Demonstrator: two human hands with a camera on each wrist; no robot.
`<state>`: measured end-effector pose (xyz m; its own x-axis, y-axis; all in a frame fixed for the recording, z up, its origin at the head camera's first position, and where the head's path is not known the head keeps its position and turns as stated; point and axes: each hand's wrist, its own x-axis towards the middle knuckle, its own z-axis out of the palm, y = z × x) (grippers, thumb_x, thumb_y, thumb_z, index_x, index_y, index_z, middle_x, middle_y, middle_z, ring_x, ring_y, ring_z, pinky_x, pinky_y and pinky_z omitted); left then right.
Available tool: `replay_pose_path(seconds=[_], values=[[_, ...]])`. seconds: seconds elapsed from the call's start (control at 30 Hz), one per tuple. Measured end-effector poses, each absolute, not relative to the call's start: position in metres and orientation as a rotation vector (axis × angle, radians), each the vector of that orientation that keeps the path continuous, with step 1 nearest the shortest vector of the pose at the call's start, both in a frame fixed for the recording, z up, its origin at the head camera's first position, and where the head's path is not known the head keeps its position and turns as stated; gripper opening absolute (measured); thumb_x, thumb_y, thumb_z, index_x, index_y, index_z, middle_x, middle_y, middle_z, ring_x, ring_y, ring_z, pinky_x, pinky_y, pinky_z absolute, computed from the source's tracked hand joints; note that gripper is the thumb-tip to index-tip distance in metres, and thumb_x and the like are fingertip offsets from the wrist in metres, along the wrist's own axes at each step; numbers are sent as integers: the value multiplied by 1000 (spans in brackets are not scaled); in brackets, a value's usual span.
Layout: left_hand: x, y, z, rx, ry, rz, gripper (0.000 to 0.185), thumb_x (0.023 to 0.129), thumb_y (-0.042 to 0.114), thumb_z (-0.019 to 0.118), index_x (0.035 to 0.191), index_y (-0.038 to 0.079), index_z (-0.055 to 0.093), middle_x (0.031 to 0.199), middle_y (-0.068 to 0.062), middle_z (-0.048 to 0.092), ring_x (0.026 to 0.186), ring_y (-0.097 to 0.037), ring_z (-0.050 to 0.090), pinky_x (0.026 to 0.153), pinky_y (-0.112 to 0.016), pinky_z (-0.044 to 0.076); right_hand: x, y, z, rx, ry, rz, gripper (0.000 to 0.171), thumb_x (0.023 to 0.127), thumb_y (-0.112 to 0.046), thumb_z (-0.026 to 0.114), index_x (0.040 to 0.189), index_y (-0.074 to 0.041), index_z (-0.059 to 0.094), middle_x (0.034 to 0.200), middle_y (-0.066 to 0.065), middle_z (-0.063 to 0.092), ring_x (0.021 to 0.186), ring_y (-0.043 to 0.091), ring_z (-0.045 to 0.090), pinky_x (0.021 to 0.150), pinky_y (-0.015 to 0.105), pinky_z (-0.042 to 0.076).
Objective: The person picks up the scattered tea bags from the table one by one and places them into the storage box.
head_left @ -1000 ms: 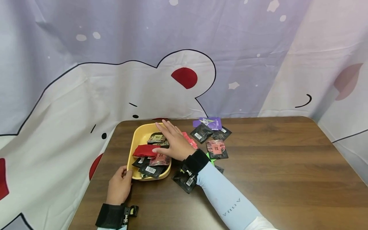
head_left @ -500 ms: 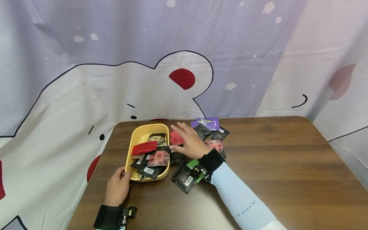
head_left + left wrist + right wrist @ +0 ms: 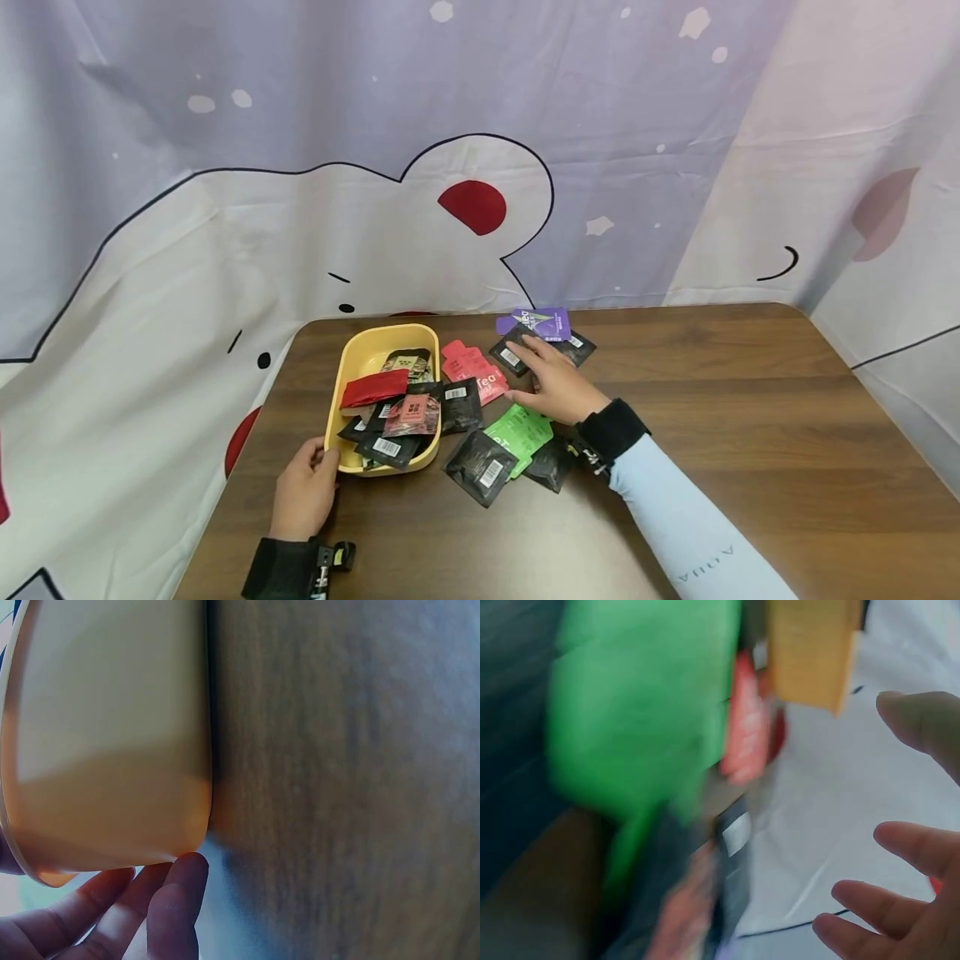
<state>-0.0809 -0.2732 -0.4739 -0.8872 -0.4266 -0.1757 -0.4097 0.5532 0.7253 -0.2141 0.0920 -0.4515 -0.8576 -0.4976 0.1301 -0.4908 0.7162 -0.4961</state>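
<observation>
My left hand (image 3: 306, 492) grips the near left corner of a yellow plastic bin (image 3: 365, 342), its fingertips (image 3: 191, 874) against the outer wall in the left wrist view. Inside the bin lie several flat sachets, among them a red one (image 3: 375, 387) and a pink-and-black one (image 3: 412, 414). My right hand (image 3: 561, 390) is held over the sachets right of the bin, fingers spread and holding nothing. Beside its thumb lies a green sachet (image 3: 517, 433); a black sachet (image 3: 513, 353) lies by its fingertips. The pink-and-black sachet under this hand is hidden.
Between bin and right hand lie a coral-red sachet (image 3: 474, 372) and a black one (image 3: 460, 408). Another black sachet (image 3: 480, 468) is nearer me. A purple sachet (image 3: 551, 323) sits at the back of the wooden table (image 3: 750, 433), before a patterned curtain (image 3: 615, 150).
My right hand has moved from above the bin rightward over the loose sachets, uncovering the coral-red and green ones. My left hand keeps its hold on the bin's corner.
</observation>
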Motion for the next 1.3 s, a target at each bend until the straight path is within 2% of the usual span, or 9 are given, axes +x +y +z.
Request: replay_pose_path(seconds=[0.2, 0.47, 0.7, 1.3], values=[[-81, -273, -473, 755, -2762, -1266, 46, 104, 30, 42, 141, 4, 52, 125, -22, 63, 96, -27, 65, 68, -25, 51, -209, 118, -462, -872, 2918, -642, 79, 88, -37, 76, 153, -9, 43, 157, 27, 38, 146, 49, 33, 115, 68, 29], [-81, -273, -472, 755, -2770, -1255, 47, 105, 31, 42, 141, 3, 51, 125, -22, 63, 96, -27, 65, 68, -25, 51, -210, 139, -463, -891, 2847, -433, 80, 86, -37, 76, 153, -10, 43, 155, 26, 42, 142, 47, 41, 117, 62, 32], [-81, -272, -473, 759, -2761, -1258, 46, 105, 30, 42, 141, 3, 51, 126, -23, 62, 98, -28, 64, 72, -30, 55, -207, 147, -467, -914, 2871, -356, 77, 87, -37, 74, 152, -10, 45, 151, 24, 49, 135, 47, 50, 111, 61, 40], [-81, -272, -472, 747, -2762, -1267, 47, 104, 29, 41, 141, 1, 50, 125, -23, 62, 99, -29, 64, 70, -27, 54, -208, 148, -469, -951, 2880, -341, 72, 88, -32, 69, 151, -8, 46, 149, 25, 50, 132, 46, 53, 111, 58, 42]])
